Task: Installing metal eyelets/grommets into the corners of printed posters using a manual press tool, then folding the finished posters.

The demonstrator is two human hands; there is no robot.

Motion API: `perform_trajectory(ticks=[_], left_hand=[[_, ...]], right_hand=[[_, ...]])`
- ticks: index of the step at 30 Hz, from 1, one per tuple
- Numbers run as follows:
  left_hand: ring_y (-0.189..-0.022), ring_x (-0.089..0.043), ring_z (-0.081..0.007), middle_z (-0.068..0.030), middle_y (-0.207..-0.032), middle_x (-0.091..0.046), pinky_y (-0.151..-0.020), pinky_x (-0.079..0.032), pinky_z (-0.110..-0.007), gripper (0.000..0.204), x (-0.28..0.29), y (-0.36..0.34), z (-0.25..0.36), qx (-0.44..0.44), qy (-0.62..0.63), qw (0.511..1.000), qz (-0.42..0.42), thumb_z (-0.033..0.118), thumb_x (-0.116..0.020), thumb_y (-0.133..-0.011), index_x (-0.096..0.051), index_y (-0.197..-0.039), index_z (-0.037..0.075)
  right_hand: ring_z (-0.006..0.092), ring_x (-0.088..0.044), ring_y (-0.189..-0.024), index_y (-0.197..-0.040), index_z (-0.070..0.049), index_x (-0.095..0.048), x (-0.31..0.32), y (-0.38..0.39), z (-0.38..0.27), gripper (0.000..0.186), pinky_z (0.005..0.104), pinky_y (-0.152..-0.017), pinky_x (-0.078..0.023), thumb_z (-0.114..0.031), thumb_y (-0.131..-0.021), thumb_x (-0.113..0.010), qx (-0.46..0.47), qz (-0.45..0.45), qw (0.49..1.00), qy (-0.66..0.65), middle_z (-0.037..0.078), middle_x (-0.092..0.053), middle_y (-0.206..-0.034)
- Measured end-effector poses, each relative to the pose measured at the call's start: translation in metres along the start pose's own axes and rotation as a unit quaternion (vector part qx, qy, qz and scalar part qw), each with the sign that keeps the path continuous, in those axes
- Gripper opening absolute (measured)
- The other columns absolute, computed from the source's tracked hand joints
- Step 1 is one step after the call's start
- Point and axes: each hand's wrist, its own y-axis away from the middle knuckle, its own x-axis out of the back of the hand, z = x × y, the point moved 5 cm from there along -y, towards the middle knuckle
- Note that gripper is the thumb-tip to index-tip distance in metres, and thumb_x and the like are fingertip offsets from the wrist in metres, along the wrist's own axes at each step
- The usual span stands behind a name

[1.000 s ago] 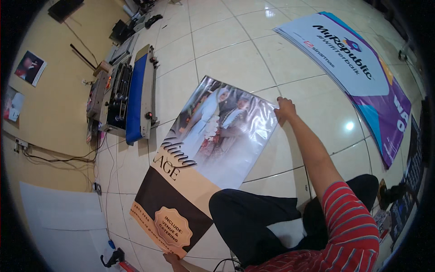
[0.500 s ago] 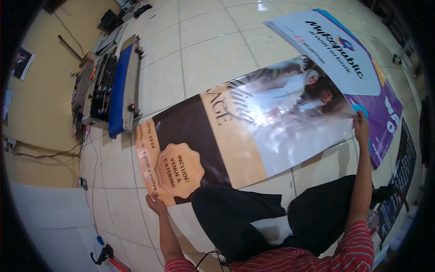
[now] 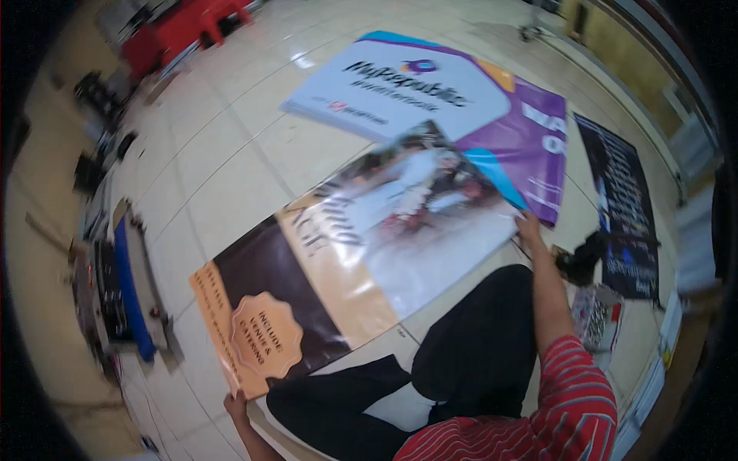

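Note:
A long glossy banner [image 3: 314,276], with a photo of two dressed-up people at one end and tan and dark brown panels at the other, lies at a slant in front of my crossed legs [image 3: 473,338]. My left hand [image 3: 235,403] pinches its tan corner at the lower left. My right hand [image 3: 527,224] grips the photo end's near corner on the right. The photo end's far side overlaps or adjoins a white, purple and blue banner [image 3: 411,84] lying beyond it.
A machine with a blue belt [image 3: 132,292] stands at the left by the wall. A dark banner [image 3: 626,188], black tool [image 3: 584,257] and box of metal pieces [image 3: 596,323] lie on my right. A red plastic stool [image 3: 221,17] stands at the far back, on the tiled floor [image 3: 215,177].
The banner has swung from upright in view to a slant, its photo end moving right, toward the purple banner, with both hands on it. The view has also turned right.

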Motion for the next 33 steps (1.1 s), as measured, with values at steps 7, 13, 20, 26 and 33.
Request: perform_trajectory(ticks=[7,13,20,26,33], left_hand=[[-0.081,-0.054,-0.0198,-0.0103,-0.087,-0.058,-0.068,-0.046,-0.031,0.039,-0.191,-0.051,0.131,-0.196,0.056,0.97,-0.131,0.031,-0.062,-0.08,-0.055,-0.099,-0.003],[-0.083,-0.054,-0.0209,-0.0113,-0.088,-0.058,-0.07,-0.046,-0.032,0.04,-0.224,-0.025,0.222,-0.288,0.008,0.935,-0.206,0.032,-0.061,-0.081,-0.055,-0.101,-0.002],[-0.085,-0.054,-0.0222,-0.0125,-0.091,-0.058,-0.072,-0.045,-0.032,0.041,-0.203,0.053,0.274,-0.379,0.021,0.896,-0.23,0.033,-0.06,-0.081,-0.054,-0.104,-0.001],[-0.087,-0.054,-0.0232,-0.0135,-0.092,-0.059,-0.074,-0.044,-0.033,0.042,-0.202,0.167,0.321,-0.465,0.035,0.844,-0.263,0.034,-0.06,-0.082,-0.054,-0.106,0.0],[-0.09,-0.055,-0.0245,-0.0146,-0.095,-0.059,-0.077,-0.044,-0.034,0.042,-0.199,0.259,0.404,-0.532,-0.018,0.784,-0.32,0.035,-0.059,-0.083,-0.054,-0.108,0.002]], right_hand=[[0.0318,-0.046,-0.115,-0.122,0.001,-0.045,0.059,0.055,-0.032,0.05,0.0395,-0.099,-0.035,-0.02,-0.079,-0.062,0.184,0.04,0.978,0.095,0.021,-0.05,-0.12],[0.0316,-0.049,-0.11,-0.105,-0.008,-0.057,0.18,0.38,-0.068,0.028,0.0422,-0.091,-0.041,-0.008,-0.078,-0.059,0.336,-0.082,0.914,0.21,0.013,-0.051,-0.118],[0.0383,-0.022,-0.13,-0.135,-0.015,-0.036,0.342,0.66,0.173,0.055,0.0622,-0.102,-0.011,-0.034,-0.084,-0.048,-0.112,0.072,0.867,0.481,0.023,-0.021,-0.142],[0.0327,-0.014,-0.135,-0.14,-0.021,-0.026,0.345,0.687,0.2,0.06,0.0584,-0.105,-0.007,-0.042,-0.087,-0.042,-0.07,0.115,0.877,0.462,0.015,-0.017,-0.146],[0.0303,-0.019,-0.134,-0.14,-0.025,-0.026,0.366,0.696,0.197,0.057,0.0567,-0.106,-0.01,-0.044,-0.088,-0.04,-0.077,0.126,0.864,0.482,0.011,-0.02,-0.146]])
